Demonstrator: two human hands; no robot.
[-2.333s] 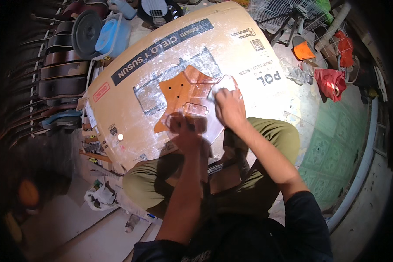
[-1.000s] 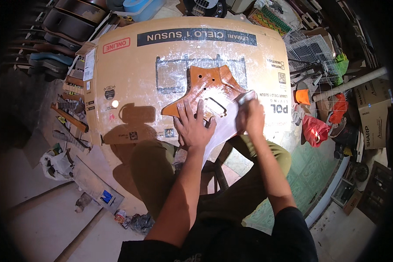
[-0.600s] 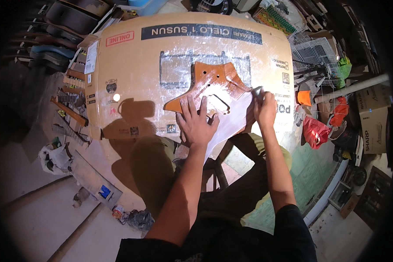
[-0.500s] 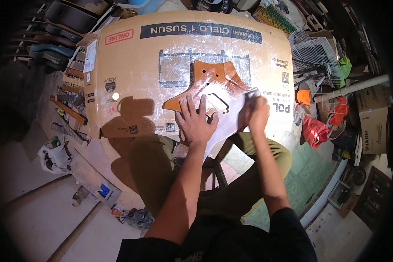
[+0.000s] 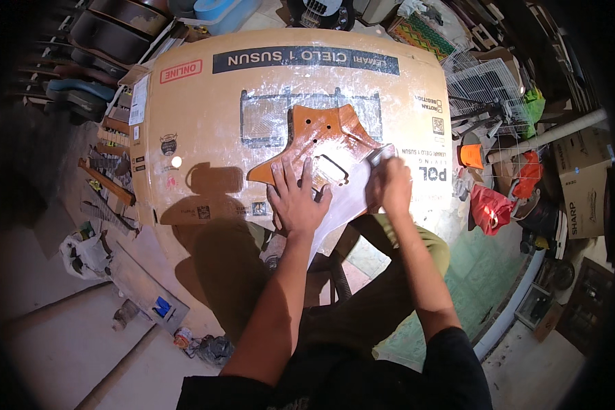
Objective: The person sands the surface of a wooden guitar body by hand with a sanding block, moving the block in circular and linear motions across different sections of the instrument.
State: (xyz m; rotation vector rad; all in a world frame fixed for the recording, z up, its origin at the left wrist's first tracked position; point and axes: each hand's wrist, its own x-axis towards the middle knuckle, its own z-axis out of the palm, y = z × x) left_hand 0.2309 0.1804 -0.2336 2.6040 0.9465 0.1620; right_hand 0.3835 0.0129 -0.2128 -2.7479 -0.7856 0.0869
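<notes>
An orange-brown guitar body (image 5: pixel 329 139) lies on flattened cardboard (image 5: pixel 198 130), its lower part reaching toward my lap. It has small round holes and a rounded rectangular cutout, and whitish dust covers its lower right area. My left hand (image 5: pixel 298 205) rests on it left of the cutout, fingers spread. On the body's right edge, my right hand (image 5: pixel 393 184) is closed round a small dark sanding pad (image 5: pixel 377 156); motion blurs the fingers, and most of the pad is hidden under them.
White wire racks (image 5: pixel 482 85), an orange cup (image 5: pixel 471 156) and a red bag (image 5: pixel 490 208) stand at the right. Several dark guitar bodies (image 5: pixel 96 41) are stacked far left. A blue tub (image 5: pixel 219 14) sits beyond the cardboard. My knees are under its near edge.
The view has shifted slightly, so the guitar body appears a little lower and further left. My right hand stays at its right edge, and more of the dark pad shows. The left hand keeps its place.
</notes>
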